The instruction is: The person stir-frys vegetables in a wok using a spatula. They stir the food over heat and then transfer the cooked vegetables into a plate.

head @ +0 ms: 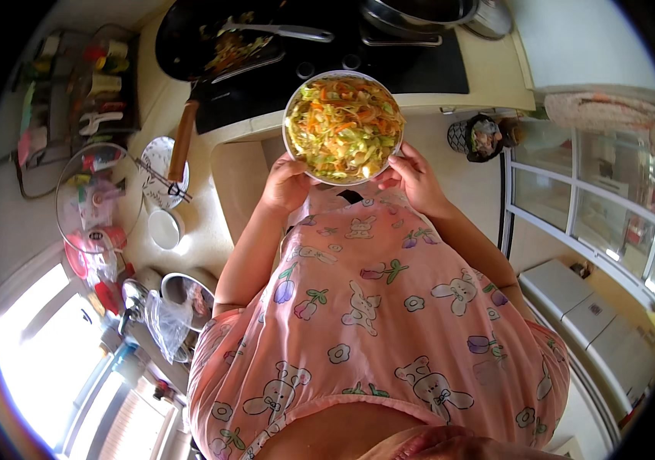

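Note:
A white bowl [285, 133] heaped with cooked shredded cabbage and carrot [345, 126] is held up in front of the stove's edge. My left hand [289, 185] grips its lower left rim, thumb on the edge. On the lower right side, my right hand [414, 177] holds the rim the same way. The fingers under the bowl are mostly hidden. Beyond it, a dark wok [181, 43] with a wooden handle [183, 141] sits on the black cooktop [431, 69]. Scraps of vegetable and a grey-handled spatula [304, 32] lie in the wok.
A steel pot [414, 20] stands at the stove's back right. On the left counter are a patterned plate [158, 190], a small white bowl [165, 229] and a glass lid [63, 201]. A lined waste bin [462, 138] hangs near the glazed sliding door [540, 178].

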Demonstrator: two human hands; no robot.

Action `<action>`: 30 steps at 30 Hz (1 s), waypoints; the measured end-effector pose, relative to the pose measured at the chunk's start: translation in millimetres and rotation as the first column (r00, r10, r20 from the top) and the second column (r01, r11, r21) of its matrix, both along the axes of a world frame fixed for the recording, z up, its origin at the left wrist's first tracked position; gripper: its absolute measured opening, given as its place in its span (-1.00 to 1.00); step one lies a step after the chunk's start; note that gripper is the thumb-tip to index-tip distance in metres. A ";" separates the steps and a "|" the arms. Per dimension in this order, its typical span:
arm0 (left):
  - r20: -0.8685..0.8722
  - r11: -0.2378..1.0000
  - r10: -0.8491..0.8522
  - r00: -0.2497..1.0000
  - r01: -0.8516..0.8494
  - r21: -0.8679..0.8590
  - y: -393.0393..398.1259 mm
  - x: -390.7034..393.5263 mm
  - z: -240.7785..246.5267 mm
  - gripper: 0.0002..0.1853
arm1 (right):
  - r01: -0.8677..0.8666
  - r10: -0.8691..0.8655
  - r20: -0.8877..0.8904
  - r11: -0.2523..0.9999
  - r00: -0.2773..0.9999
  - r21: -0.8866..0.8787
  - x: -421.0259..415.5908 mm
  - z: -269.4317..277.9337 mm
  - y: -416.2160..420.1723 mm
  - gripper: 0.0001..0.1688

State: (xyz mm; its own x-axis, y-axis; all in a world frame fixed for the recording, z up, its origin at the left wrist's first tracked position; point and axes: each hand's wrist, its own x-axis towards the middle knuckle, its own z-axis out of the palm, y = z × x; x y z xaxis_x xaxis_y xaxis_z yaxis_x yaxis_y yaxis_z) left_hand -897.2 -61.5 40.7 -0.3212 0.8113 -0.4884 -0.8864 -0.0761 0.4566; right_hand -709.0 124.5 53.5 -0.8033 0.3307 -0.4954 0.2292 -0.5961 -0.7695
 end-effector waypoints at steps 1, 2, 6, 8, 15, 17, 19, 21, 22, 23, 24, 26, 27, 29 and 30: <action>0.007 0.999 -0.032 0.999 0.032 -0.003 4.7 -2.0 -5.1 -0.47 | 0.053 -0.053 0.016 0.998 0.998 -0.020 0.6 -8.6 -1.1 -0.54; 0.010 0.999 -0.045 0.999 0.045 -0.013 7.6 -2.2 -12.3 -0.50 | 0.126 -0.125 0.049 0.992 0.991 -0.026 0.6 -17.0 -3.6 -0.59; 0.020 0.980 -0.194 0.981 0.194 -0.030 56.8 12.8 -36.4 -0.49 | 0.206 -0.214 0.176 0.976 0.961 0.064 22.9 -31.3 36.3 -0.63; 0.016 0.967 -0.242 0.970 0.243 -0.075 110.0 35.2 -50.1 -0.50 | 0.242 -0.254 0.181 0.967 0.950 0.085 52.8 -41.6 84.5 -0.65; 0.089 0.939 -0.333 0.939 0.339 -0.057 320.3 105.9 -69.0 -0.44 | 0.359 -0.393 0.213 0.916 0.895 0.182 127.4 -84.5 277.0 -0.69; 0.065 0.936 -0.307 0.950 0.313 -0.163 362.3 118.1 -80.2 -0.36 | 0.335 -0.371 0.203 0.923 0.906 0.191 143.5 -102.6 332.9 -0.69; 0.052 0.921 -0.224 0.973 0.228 -0.315 394.2 127.1 -83.1 -0.33 | 0.332 -0.364 0.189 0.926 0.912 0.181 154.3 -120.9 381.7 -0.69; 0.031 0.932 -0.224 0.974 0.224 -0.286 409.7 126.1 -86.3 -0.31 | 0.340 -0.363 0.169 0.928 0.916 0.154 159.1 -136.5 423.5 -0.69; 0.026 0.933 -0.211 0.977 0.209 -0.292 415.8 126.3 -77.5 -0.31 | 0.363 -0.382 0.165 0.922 0.909 0.136 159.3 -139.4 440.9 -0.69; 0.020 0.934 -0.197 0.980 0.194 -0.299 419.4 125.9 -70.8 -0.32 | 0.385 -0.400 0.162 0.915 0.902 0.118 158.9 -142.3 456.2 -0.70; 0.011 0.934 -0.159 0.987 0.154 -0.322 417.8 124.8 -68.8 -0.36 | 0.404 -0.415 0.158 0.910 0.896 0.096 156.9 -145.3 468.7 -0.70; 0.020 0.933 -0.075 0.997 0.077 -0.351 412.3 121.8 -64.3 -0.39 | 0.394 -0.406 0.149 0.913 0.902 0.101 154.5 -157.5 495.0 -0.70; 0.025 0.930 -0.029 0.999 0.037 -0.366 407.7 121.4 -62.3 -0.41 | 0.387 -0.399 0.146 0.916 0.905 0.104 153.1 -163.3 507.4 -0.70; -0.028 0.934 -0.007 1.000 -0.003 -0.357 398.8 120.1 -61.1 -0.44 | 0.365 -0.375 0.142 0.927 0.916 0.089 151.1 -170.2 529.1 -0.68; -0.055 0.932 -0.007 0.998 -0.013 -0.363 393.9 118.7 -59.2 -0.43 | 0.343 -0.351 0.148 0.936 0.925 0.077 149.2 -172.4 537.5 -0.67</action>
State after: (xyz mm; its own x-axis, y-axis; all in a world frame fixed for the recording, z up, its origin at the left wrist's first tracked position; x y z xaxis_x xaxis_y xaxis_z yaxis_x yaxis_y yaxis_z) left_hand -778.5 332.4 -18.5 -0.3581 0.5807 -0.7311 -0.8593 0.1013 0.5013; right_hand -559.9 662.0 -119.0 -0.5473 0.6016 -0.5819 0.1347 -0.6229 -0.7706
